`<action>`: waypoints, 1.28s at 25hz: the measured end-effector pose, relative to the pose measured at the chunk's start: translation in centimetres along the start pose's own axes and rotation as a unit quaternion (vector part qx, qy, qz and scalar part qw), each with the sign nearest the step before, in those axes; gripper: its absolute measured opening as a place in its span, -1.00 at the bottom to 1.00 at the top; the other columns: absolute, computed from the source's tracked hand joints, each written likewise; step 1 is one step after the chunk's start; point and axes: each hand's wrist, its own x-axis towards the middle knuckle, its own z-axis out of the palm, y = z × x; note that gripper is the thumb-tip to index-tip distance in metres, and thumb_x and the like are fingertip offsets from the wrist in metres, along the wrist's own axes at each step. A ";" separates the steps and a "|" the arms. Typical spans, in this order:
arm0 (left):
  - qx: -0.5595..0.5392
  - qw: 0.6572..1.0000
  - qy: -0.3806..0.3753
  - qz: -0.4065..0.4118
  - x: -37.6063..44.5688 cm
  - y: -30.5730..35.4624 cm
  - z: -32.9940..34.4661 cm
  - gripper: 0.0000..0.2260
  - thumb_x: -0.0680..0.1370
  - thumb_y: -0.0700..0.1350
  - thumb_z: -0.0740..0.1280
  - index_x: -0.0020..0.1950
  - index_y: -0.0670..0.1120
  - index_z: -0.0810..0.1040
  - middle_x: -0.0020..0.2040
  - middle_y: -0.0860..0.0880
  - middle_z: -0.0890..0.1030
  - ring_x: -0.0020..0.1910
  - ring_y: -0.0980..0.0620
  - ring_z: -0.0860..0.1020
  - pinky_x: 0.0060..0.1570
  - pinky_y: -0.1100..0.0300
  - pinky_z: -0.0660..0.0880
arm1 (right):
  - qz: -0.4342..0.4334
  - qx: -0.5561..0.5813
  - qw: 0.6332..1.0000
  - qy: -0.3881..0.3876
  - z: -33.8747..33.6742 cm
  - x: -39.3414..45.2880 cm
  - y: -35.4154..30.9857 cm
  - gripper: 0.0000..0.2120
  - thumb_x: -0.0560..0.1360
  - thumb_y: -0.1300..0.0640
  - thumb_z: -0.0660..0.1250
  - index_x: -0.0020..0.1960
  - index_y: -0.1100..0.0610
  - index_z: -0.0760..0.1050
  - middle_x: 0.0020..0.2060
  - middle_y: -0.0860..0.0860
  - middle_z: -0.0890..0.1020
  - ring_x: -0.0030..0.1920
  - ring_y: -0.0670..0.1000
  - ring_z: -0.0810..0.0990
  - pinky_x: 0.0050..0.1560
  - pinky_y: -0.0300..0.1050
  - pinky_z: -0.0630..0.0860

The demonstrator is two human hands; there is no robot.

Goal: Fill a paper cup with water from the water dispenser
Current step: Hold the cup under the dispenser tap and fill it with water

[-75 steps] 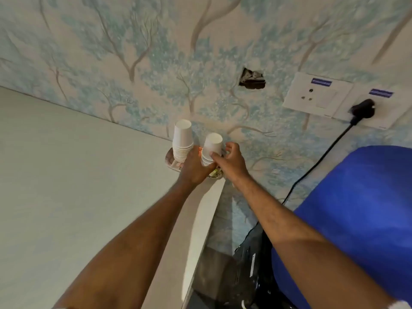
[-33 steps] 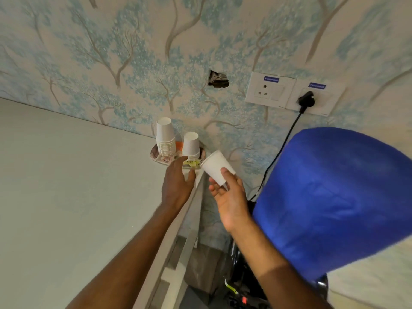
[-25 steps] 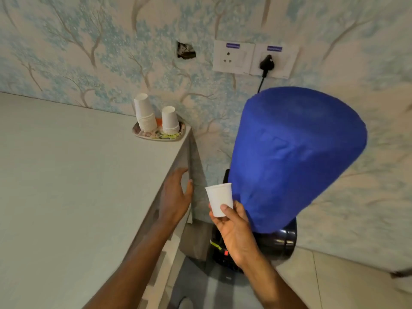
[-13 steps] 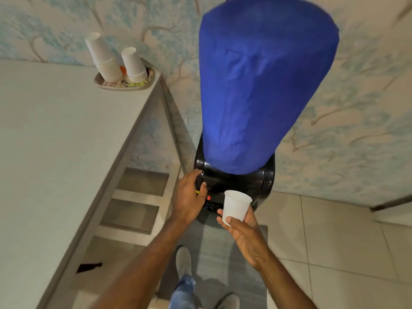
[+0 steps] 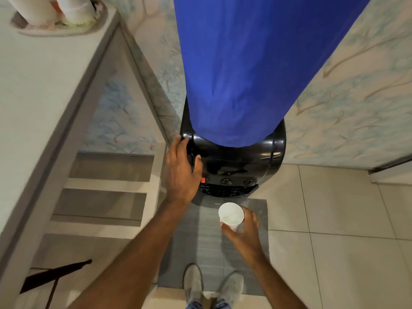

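Observation:
My right hand (image 5: 245,233) holds a white paper cup (image 5: 231,215) upright, low in front of the black water dispenser (image 5: 236,161), just below and in front of its taps (image 5: 226,181). The cup looks empty inside. My left hand (image 5: 180,172) rests flat with spread fingers on the dispenser's top left corner, near a red light. A blue cloth cover (image 5: 240,63) hides the bottle on top of the dispenser.
A pale counter (image 5: 44,85) with open shelves below stands at the left; a tray (image 5: 60,30) with stacks of paper cups sits on its far corner. A grey mat (image 5: 200,246) lies on the tiled floor under my shoes (image 5: 211,284). Patterned wallpaper is behind.
My view has tipped further down. My right hand has lowered the cup below the taps. My left hand has moved from the dispenser's front onto its top left corner.

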 end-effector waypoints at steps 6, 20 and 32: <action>-0.053 0.997 0.046 0.043 0.1 -4.4 3.2 -0.36 0.65 -0.06 0.41 0.66 -0.14 0.24 0.68 -0.18 0.22 0.69 -0.13 0.21 0.64 0.13 0.19 | 0.001 -0.027 0.999 0.043 5.0 6.6 4.9 -0.33 0.35 0.02 0.64 0.36 0.05 0.43 0.20 -0.02 0.43 0.28 0.08 0.42 0.25 0.01 0.51; -0.153 0.985 0.075 0.023 0.8 -7.5 6.5 -0.18 0.59 0.12 0.49 0.69 -0.14 0.16 0.64 -0.13 0.31 0.67 -0.08 0.29 0.65 -0.12 0.33 | -0.022 -0.057 0.993 0.097 8.0 17.1 9.3 -0.29 0.30 0.11 0.64 0.36 0.12 0.41 0.21 0.07 0.57 0.20 0.11 0.57 0.17 0.14 0.62; -0.170 0.982 0.075 0.026 0.8 -8.0 6.8 -0.18 0.59 0.09 0.51 0.69 -0.17 0.18 0.60 -0.17 0.36 0.64 -0.10 0.32 0.63 -0.08 0.34 | -0.044 -0.074 0.993 0.082 9.0 19.7 9.8 -0.29 0.30 0.10 0.65 0.36 0.03 0.44 0.10 -0.07 0.63 0.05 -0.05 0.64 -0.05 -0.18 0.62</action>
